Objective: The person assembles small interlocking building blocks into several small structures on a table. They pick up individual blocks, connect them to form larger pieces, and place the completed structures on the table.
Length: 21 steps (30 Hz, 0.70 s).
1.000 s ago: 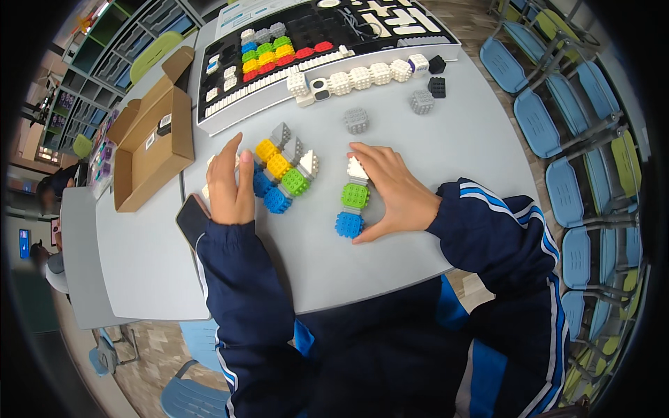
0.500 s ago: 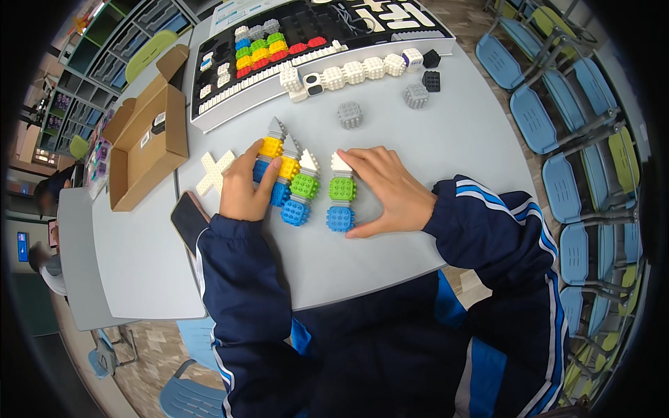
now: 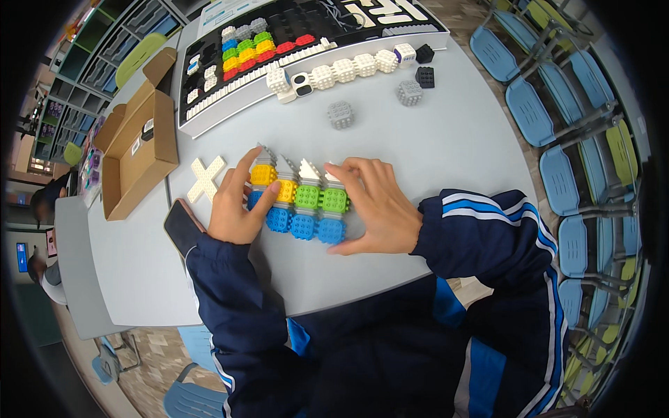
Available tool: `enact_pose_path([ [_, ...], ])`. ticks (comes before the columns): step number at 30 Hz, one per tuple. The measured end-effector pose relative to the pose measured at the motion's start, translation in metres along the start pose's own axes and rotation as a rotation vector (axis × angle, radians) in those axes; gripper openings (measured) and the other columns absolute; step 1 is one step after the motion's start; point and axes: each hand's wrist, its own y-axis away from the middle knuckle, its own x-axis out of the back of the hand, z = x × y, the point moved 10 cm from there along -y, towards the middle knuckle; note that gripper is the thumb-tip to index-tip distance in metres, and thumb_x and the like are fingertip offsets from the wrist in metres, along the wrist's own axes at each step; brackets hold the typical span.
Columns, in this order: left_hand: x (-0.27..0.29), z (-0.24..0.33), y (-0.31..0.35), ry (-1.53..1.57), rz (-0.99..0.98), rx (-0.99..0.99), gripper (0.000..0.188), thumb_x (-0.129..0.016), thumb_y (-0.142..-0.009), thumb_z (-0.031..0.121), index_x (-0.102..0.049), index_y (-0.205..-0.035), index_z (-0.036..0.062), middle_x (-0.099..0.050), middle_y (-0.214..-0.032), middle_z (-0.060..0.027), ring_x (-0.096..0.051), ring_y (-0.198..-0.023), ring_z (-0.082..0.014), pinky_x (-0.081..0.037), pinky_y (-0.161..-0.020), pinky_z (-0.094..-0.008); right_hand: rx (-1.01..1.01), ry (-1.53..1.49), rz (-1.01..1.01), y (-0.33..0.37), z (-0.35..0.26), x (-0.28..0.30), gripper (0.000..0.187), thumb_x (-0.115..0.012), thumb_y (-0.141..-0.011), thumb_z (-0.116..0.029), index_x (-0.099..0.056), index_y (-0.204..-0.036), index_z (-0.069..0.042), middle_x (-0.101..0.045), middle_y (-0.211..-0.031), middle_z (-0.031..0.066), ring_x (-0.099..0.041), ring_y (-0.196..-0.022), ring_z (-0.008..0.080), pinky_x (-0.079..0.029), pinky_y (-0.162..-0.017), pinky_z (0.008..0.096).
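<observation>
We grip the colourful block row [image 3: 306, 198] from both ends: our left hand [image 3: 235, 211] pinches the yellow-and-blue side, while our right hand [image 3: 382, 207] spans the rightmost column, thumb by its blue block. The row lies on the table [image 3: 327, 284] between them (a white X-shaped piece [image 3: 206, 179] rests near our left hand).

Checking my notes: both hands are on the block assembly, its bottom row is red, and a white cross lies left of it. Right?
Only the colour is wrong: the head view shows a blue bottom row. The left hand and right hand are on the block assembly, with the white cross left of it.
</observation>
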Motion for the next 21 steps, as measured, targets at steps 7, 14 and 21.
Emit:
enact_pose_path([
  [7, -0.012, 0.0, 0.001, 0.07, -0.022, 0.019, 0.056, -0.073, -0.086, 0.031, -0.054, -0.136, 0.0122, -0.057, -0.091, -0.0134, -0.056, -0.071, -0.0214, -0.049, -0.067, -0.0327, -0.02, 0.078, -0.027, -0.001, 0.003, -0.001, 0.102, -0.084, -0.064, -0.048, -0.036, -0.146, -0.01, -0.032, -0.138, 0.0243, -0.037, -0.116, 0.0396, -0.028, -0.1, 0.0506],
  [14, -0.025, 0.014, 0.004, 0.16, 0.12, 0.001, 0.052, -0.072, -0.089, 0.025, -0.055, -0.134, 0.0084, -0.055, -0.093, -0.0063, -0.046, -0.066, -0.0092, -0.042, -0.06, -0.0239, -0.031, 0.121, -0.008, -0.003, 0.012, 0.011, 0.096, -0.083, -0.065, -0.041, -0.038, -0.145, -0.01, -0.029, -0.142, 0.0255, -0.036, -0.122, 0.0421, -0.027, -0.101, 0.0514],
  [21, -0.041, 0.026, 0.015, 0.173, 0.057, -0.066, 0.082, -0.075, -0.085, 0.035, -0.034, -0.149, 0.004, -0.043, -0.12, -0.019, -0.056, -0.1, -0.0271, -0.049, -0.087, -0.0359, -0.01, 0.086, -0.042, -0.008, 0.03, 0.025, 0.093, -0.085, -0.063, -0.042, -0.043, -0.143, -0.015, -0.034, -0.14, 0.022, -0.037, -0.123, 0.04, -0.028, -0.103, 0.0486],
])
